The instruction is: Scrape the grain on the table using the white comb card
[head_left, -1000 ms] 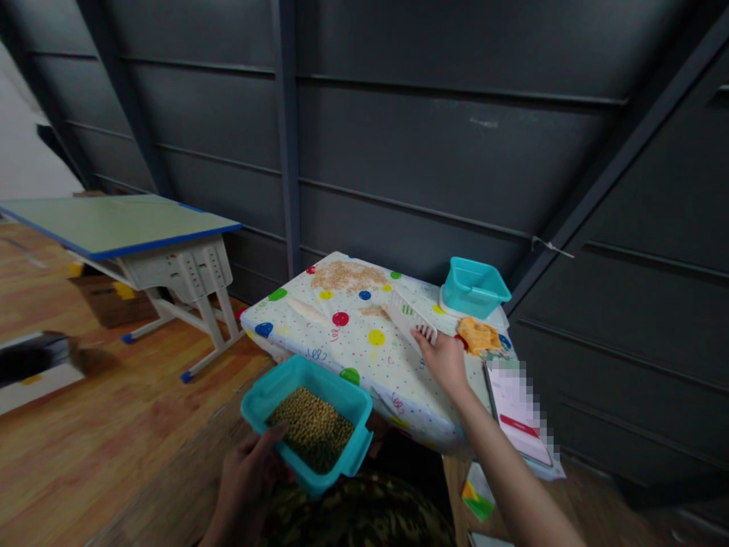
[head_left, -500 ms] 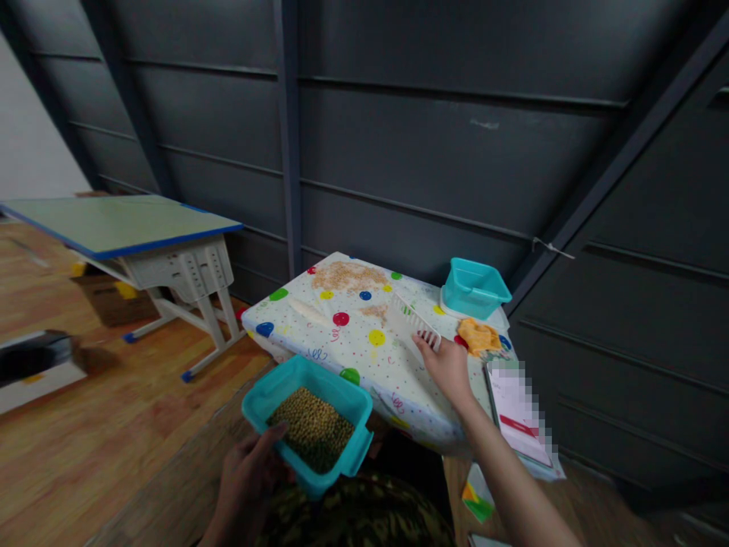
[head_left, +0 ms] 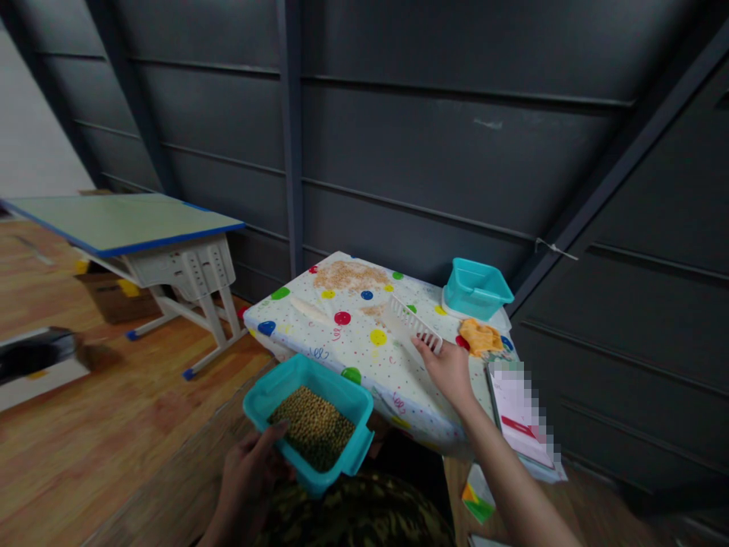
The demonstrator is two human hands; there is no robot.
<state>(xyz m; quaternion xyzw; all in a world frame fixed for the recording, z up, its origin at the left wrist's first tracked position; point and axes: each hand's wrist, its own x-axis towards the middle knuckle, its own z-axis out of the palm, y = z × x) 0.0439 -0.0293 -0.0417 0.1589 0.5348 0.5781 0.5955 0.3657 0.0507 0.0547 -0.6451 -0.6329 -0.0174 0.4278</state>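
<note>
Right hand [head_left: 449, 368], gripping white slotted plastic tray [head_left: 408, 325] at white polka-dot table [head_left: 392, 368]'s 3 o'clock, eased slightly toward 6; left hand [head_left: 254, 457] still clasps turquoise plastic tub [head_left: 319, 480] at 7, so both stay occupied.

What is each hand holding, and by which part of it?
The left hand holds the teal bin of beans by its near-left rim; the right hand, a white slotted tray by its near end.

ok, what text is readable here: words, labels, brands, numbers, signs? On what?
None readable.
Flat pale rectangular panel with red bar: marks too small, blurred; part pixelated.
White item with green, yellow and orange patches: nothing legible.
White tablecloth with coloured dots: decorative squiggles, no legible words.
</note>
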